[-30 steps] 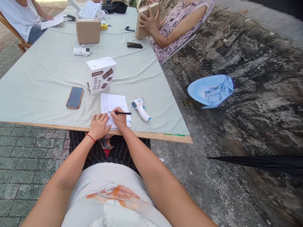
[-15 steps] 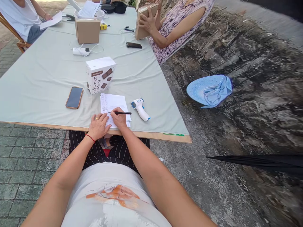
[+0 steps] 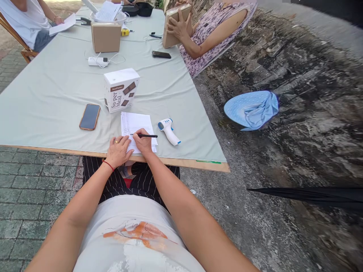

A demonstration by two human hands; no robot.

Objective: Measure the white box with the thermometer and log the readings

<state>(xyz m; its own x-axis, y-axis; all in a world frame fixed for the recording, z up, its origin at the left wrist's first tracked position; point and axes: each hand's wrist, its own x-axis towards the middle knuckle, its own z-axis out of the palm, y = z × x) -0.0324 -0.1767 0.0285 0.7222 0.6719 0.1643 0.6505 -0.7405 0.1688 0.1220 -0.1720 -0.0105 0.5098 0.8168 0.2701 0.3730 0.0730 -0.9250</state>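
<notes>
My right hand (image 3: 143, 143) is closed around a black pen (image 3: 147, 135), its tip at the writing on a stack of white paper sheets (image 3: 140, 122). Flat on the lower left of the sheets and the tablecloth lies my left hand (image 3: 118, 150), fingers stretched out and holding nothing. Just behind the paper stands a white "Su-per Meal" box (image 3: 121, 90). A white and blue infrared thermometer (image 3: 169, 131) rests right of the sheets. To the left is a smartphone (image 3: 90, 116) in a brown case, screen up.
Farther back on the table (image 3: 51, 98) are a white power strip (image 3: 98, 61) with a cable, a cardboard box (image 3: 106, 37), a yellow tape measure (image 3: 125, 32) and a dark phone (image 3: 161, 54). A person at right holds a cardboard box (image 3: 176, 26); another at left holds papers (image 3: 64, 25).
The whole view has shifted very slightly. Both hands, the pen and the sheets stay almost exactly where they were.
</notes>
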